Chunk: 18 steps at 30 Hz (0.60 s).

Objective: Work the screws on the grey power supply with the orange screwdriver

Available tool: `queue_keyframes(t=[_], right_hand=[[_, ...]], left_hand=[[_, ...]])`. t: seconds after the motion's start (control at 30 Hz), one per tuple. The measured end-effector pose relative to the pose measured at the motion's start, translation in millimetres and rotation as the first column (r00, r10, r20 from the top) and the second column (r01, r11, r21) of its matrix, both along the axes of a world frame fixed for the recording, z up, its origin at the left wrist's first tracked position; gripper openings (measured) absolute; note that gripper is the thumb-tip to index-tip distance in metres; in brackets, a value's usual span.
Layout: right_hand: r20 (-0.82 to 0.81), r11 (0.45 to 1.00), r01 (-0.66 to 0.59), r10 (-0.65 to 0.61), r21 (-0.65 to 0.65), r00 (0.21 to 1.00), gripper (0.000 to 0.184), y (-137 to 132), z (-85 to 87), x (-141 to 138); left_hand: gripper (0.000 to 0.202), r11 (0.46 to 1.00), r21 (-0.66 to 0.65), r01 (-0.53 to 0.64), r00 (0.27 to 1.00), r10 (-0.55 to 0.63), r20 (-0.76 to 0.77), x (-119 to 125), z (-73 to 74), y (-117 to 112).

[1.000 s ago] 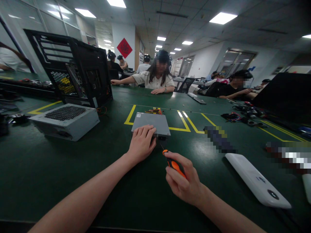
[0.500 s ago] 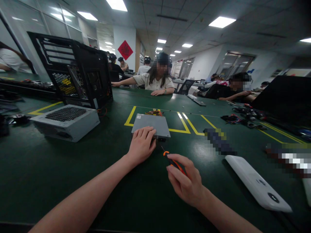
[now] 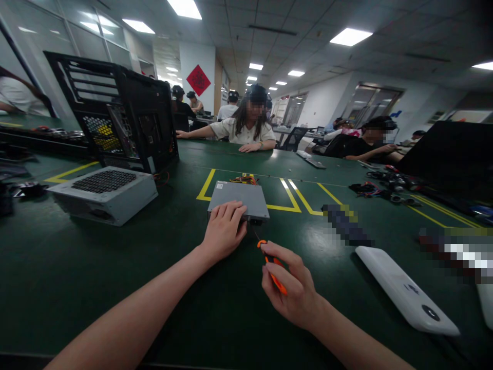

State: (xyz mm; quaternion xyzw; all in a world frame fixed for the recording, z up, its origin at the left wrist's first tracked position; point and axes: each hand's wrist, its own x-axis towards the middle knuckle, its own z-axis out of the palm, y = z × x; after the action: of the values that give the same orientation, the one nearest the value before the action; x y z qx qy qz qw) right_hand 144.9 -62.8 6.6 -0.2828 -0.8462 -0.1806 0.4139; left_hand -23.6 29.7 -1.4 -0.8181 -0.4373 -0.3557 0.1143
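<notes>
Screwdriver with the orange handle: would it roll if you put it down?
Probably a little: the screwdriver has a roundish handle and the table is flat. It likely feels light and stiff, since the right hand holds it in just its fingers.

Head-worn view, facing forward, slightly down, near left hand [image 3: 225,231], right hand [image 3: 293,290]

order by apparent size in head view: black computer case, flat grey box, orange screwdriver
largest: black computer case
next: flat grey box under the left hand
smallest: orange screwdriver in the right hand
</notes>
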Motion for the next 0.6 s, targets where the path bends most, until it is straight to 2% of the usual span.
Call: queue_keyframes(t=[0.13, 0.23, 0.33, 0.47, 0.6], right_hand=[[0.039, 0.999, 0.019, -0.02, 0.03, 0.999, 0.024, 0.4, 0.7, 0.9], [-0.013, 0.999, -0.029, 0.029, 0.015, 1.0, 0.029, 0.1, -0.1, 0.2], [-0.074, 1.0, -0.026, 0.027, 0.014, 0.997, 0.03, -0.2, 0.1, -2.1], [-0.062, 1.0, -0.024, 0.024, 0.002, 0.998, 0.027, 0.1, 0.7, -4.0], [-0.05, 0.998, -0.066, 0.064, -0.021, 0.997, 0.032, 0.8, -0.6, -4.7]], left_hand=[[0.031, 1.0, -0.006, -0.004, 1.0, 0.004, -0.003, -0.8, 0.0, 0.0], [0.031, 1.0, -0.012, -0.003, 1.0, 0.003, -0.003, -1.1, -0.1, 0.3], [0.03, 1.0, -0.015, -0.004, 1.0, 0.004, 0.0, -0.8, -0.1, 0.5], [0.031, 1.0, -0.013, 0.0, 1.0, 0.0, 0.006, -0.5, -0.2, 0.0], [0.03, 1.0, -0.013, 0.005, 1.0, -0.005, 0.015, -0.4, -0.2, -0.2]])
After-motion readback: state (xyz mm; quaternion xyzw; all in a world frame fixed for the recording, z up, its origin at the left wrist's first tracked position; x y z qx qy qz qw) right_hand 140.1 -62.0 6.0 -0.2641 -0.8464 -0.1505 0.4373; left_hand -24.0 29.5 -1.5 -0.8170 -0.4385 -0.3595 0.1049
